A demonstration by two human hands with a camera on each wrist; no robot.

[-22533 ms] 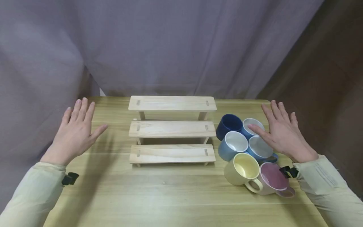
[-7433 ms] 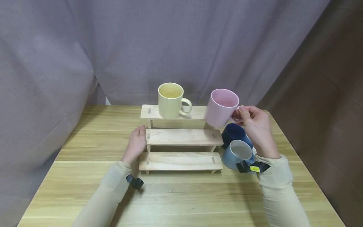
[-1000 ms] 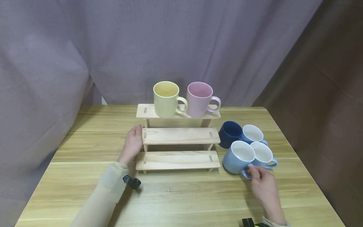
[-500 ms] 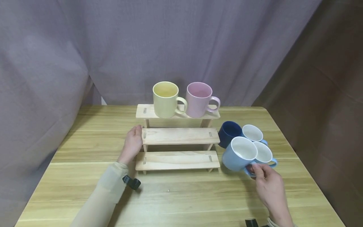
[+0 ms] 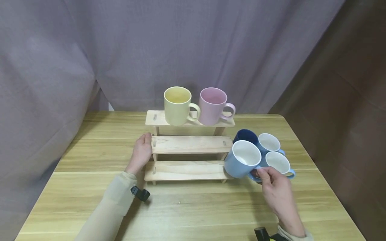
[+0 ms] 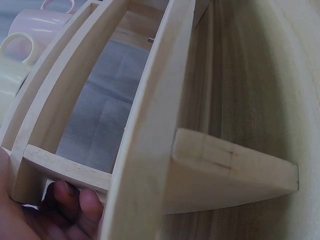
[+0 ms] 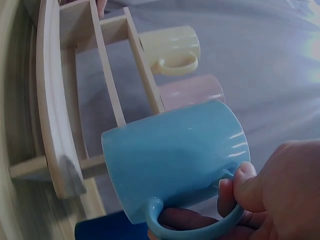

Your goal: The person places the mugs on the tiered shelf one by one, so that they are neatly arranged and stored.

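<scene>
My right hand [image 5: 278, 192] pinches the handle of a light blue mug [image 5: 242, 159], which hangs in the air by the right end of the lowest step, slightly tilted. In the right wrist view the mug [image 7: 175, 157] shows its side, with thumb and fingers round the handle. My left hand [image 5: 140, 152] grips the left side of the three-step wooden rack [image 5: 193, 144]; in the left wrist view its fingers [image 6: 90, 205] curl at the side support. A yellow mug [image 5: 177, 108] and a pink mug [image 5: 211, 108] stand on the top step, handles to the right.
Right of the rack stand a dark blue mug [image 5: 245, 135], partly hidden by the held mug, and two light blue mugs with white insides, a far one [image 5: 269, 142] and a nearer one [image 5: 277, 161]. A grey curtain [image 5: 181, 50] hangs behind the wooden table [image 5: 187, 214].
Over the last second my right hand has lifted the light blue mug off the table and carried it left toward the rack. My left hand has stayed in place.
</scene>
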